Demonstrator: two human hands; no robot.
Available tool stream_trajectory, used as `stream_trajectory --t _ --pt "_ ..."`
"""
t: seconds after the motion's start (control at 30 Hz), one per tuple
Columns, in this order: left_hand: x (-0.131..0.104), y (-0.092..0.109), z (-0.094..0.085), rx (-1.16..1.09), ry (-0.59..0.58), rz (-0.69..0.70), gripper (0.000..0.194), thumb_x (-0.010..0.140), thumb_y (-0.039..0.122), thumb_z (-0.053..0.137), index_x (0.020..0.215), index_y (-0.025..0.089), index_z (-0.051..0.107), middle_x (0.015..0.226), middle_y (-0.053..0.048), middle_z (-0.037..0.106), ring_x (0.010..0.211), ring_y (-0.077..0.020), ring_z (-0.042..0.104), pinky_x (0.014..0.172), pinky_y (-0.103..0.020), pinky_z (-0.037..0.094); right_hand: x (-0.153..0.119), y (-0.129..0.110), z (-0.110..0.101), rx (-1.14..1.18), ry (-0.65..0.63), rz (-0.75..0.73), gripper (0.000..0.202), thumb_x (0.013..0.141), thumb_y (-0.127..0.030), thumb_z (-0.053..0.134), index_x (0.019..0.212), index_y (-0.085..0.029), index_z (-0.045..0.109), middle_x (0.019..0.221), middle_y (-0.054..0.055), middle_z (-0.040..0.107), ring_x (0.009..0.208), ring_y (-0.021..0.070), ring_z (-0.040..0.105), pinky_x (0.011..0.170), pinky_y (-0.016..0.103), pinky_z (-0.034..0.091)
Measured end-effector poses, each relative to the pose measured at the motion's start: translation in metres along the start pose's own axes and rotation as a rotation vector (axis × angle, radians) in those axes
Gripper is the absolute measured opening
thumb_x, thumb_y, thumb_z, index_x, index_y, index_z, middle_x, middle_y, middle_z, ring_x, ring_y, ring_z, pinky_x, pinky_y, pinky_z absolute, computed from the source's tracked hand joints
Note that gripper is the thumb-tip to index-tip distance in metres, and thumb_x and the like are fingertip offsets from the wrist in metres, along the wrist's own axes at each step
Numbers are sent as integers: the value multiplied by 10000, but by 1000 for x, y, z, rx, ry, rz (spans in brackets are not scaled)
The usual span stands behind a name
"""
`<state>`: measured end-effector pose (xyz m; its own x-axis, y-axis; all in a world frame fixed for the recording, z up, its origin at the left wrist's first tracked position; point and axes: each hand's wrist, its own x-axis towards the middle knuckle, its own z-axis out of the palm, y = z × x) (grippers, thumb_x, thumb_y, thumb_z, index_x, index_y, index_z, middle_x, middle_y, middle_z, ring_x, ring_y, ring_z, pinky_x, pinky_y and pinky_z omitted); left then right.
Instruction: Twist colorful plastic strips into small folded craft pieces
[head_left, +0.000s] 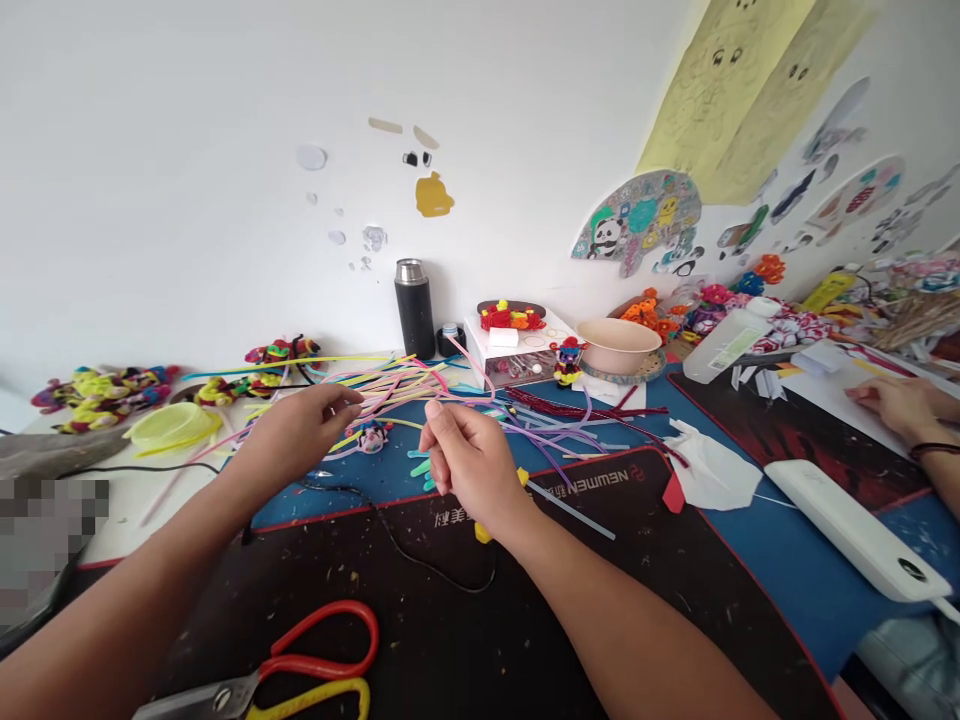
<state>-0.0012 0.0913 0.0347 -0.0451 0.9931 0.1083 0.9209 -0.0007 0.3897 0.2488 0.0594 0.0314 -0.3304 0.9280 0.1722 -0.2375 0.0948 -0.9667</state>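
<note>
My left hand (304, 430) hovers beside the loose bundle of pastel pipe cleaners (405, 385), its fingers slightly bent and apart, with nothing visible in them. My right hand (472, 465) is closed, thumb laid over curled fingers; whatever it may hold is hidden. Green and teal fuzzy loops (421, 468) show just beside its fingers. Beneath that wrist, yellow parts (484, 533) of a mostly hidden object peek out, with a translucent stick (574, 510) behind them. Between the hands sits a small colourful pipe-cleaner figure (371, 437).
Scissors (300, 675) with red and yellow handles lie on the black mat (450, 640), crossed by a black cable (420, 560). A black flask (415, 310), white drawer box (517, 350) and beige bowl (619, 345) stand behind. Another person's hand (896, 405) rests at right.
</note>
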Motion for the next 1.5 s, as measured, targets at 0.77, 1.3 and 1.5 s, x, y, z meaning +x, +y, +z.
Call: stream_trajectory --t 0.77,1.3,1.5 --pt "46 2 -10 236 -55 63 474 1002 397 464 1297 242 802 1253 -109 852 1129 -329 795 949 -385 591 -9 13 7 -196 4 -58 532 1111 -596 524 751 -214 618 471 -74 469 402 100 446 483 246 359" --pt "152 -14 46 411 -215 36 329 1055 380 722 1352 238 710 1420 -117 702 1192 -286 720 996 -491 632 -27 5 21 -571 -128 -239 438 1120 -416 503 744 -216 608 698 6 724 663 133 700 644 229 451" --pt "153 -18 53 359 -246 31 378 1047 387 733 1370 194 693 1387 -119 711 1162 -295 731 971 -510 641 -26 7 23 -628 -135 -282 448 1104 -440 510 716 -217 539 718 12 746 674 141 712 619 226 437"
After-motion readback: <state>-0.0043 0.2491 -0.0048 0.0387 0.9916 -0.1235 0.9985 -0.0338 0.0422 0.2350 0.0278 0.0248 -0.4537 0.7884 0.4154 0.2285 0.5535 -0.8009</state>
